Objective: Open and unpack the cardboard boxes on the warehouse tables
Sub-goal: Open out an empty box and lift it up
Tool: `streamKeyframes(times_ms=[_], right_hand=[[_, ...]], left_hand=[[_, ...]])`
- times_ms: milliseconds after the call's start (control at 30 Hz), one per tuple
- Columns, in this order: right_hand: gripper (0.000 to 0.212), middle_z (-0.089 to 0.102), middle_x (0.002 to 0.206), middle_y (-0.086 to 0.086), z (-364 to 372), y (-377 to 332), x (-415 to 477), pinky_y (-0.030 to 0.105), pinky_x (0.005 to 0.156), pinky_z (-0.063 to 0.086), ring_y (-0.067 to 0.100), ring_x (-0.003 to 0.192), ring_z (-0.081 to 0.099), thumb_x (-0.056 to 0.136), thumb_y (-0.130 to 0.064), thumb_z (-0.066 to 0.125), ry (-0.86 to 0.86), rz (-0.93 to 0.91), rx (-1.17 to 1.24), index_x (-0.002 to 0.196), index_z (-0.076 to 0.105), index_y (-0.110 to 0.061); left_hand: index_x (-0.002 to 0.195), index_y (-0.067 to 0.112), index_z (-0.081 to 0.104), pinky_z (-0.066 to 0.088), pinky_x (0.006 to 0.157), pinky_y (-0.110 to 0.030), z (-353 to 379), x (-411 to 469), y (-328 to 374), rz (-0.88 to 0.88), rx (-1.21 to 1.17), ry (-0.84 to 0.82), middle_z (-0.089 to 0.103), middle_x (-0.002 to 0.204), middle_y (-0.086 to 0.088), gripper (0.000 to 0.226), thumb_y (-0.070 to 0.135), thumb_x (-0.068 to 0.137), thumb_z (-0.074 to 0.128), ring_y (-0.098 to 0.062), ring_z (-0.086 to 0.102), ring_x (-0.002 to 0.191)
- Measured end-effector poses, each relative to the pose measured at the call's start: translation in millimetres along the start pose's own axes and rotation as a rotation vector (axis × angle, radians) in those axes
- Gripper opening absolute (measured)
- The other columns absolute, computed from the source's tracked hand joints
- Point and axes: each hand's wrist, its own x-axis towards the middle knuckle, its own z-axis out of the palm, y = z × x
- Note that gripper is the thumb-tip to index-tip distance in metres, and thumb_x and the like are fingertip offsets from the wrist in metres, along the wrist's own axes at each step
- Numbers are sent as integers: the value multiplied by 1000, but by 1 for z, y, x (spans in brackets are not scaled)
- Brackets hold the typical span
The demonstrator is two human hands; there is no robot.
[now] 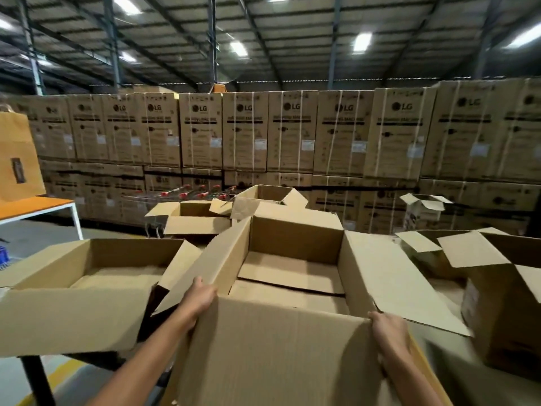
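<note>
I have the box (281, 347) dead ahead at 6 o'clock, flaps spread wide, with only its folded bottom flaps showing inside. My left grip (202, 297) is curled over the rim at the near left corner, where the side flap bends outward. My right grip (390, 332) clasps the near right corner with the thumb up at the rim; its fingers go round the side, out of sight. I cannot tell what the box rests on.

At 9 o'clock, just beside it, stands the left box (73, 312), open, on a surface with a black leg (36, 376). At 3 o'clock is the right box (503, 326), flaps up. More open far boxes (196, 224) sit at 12 o'clock, in front of a wall of strapped cartons (292, 130). At 10 o'clock a paper bag (17, 159) stands on an orange surface (35, 205).
</note>
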Motion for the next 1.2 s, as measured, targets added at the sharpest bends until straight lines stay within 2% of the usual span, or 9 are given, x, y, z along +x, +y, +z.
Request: streamKeyframes(times_ms=[133, 333, 500, 667, 900, 1000, 1067, 1133, 1200], right_hand=[[32, 64, 71, 13, 6, 5, -2, 30, 55, 33, 28, 69, 53, 92, -22, 63, 21, -19, -28, 67, 68, -3], [35, 65, 56, 10, 1, 15, -4, 32, 57, 45, 30, 63, 63, 85, -28, 69, 5, -99, -176, 59, 67, -5], [17, 67, 63, 2, -15, 23, -19, 27, 55, 45, 18, 63, 60, 87, -23, 71, 140, -201, -286, 76, 78, -12], [10, 69, 70, 2, -18, 20, -27, 33, 67, 52, 20, 73, 63, 81, -20, 77, 62, -183, -364, 73, 73, -15], [16, 62, 78, -3, -4, -12, -2, 33, 67, 57, 16, 73, 60, 83, -36, 69, -95, -289, -1072, 83, 60, -23], [34, 63, 68, -9, -11, -31, 2, 24, 55, 49, 8, 64, 60, 86, -54, 68, -330, -407, -1091, 74, 62, -23], [38, 67, 66, -7, -21, -56, -5, 24, 55, 47, 3, 60, 61, 87, -59, 65, -647, -457, -923, 69, 67, -25], [32, 75, 87, -10, -26, -82, -18, 21, 73, 56, 0, 81, 68, 84, -58, 66, -1013, -474, -733, 86, 75, -28], [48, 71, 115, -17, -21, -97, -28, 23, 93, 53, -3, 106, 64, 79, -60, 72, -1255, -480, -686, 115, 72, -29]], left_hand=[[126, 12, 50, 46, 92, -38, 9, 10, -25, -40, 57, 10, 58, 126, -11, 36, 29, 95, 48, -26, 54, 106], [123, 11, 52, 45, 85, -34, 2, 7, -21, 79, 341, 25, 60, 126, -14, 34, 31, 96, 49, -32, 57, 110], [105, 21, 62, 49, 73, -33, -1, -8, -13, 306, 916, 191, 68, 107, -4, 22, 34, 93, 49, -26, 64, 93], [103, 23, 67, 51, 74, -32, 1, -2, -17, 406, 1012, 96, 70, 104, -4, 21, 27, 89, 53, -26, 64, 94], [113, 13, 60, 47, 79, -37, 20, 14, -10, 505, 1454, -103, 64, 115, -10, 27, 10, 90, 47, -31, 63, 105], [109, 15, 64, 50, 77, -35, 17, 27, 5, 490, 1469, -223, 66, 110, -7, 23, 20, 89, 54, -29, 64, 99], [104, 19, 69, 55, 82, -37, 12, 36, 12, 445, 1406, -312, 69, 107, -1, 26, 36, 85, 62, -24, 65, 95], [103, 22, 70, 55, 83, -36, 10, 36, 17, 414, 1389, -349, 70, 106, 1, 31, 45, 84, 65, -22, 66, 95], [107, 22, 69, 55, 82, -34, 11, 34, 25, 466, 1474, -288, 70, 106, 1, 39, 53, 83, 66, -22, 66, 95]])
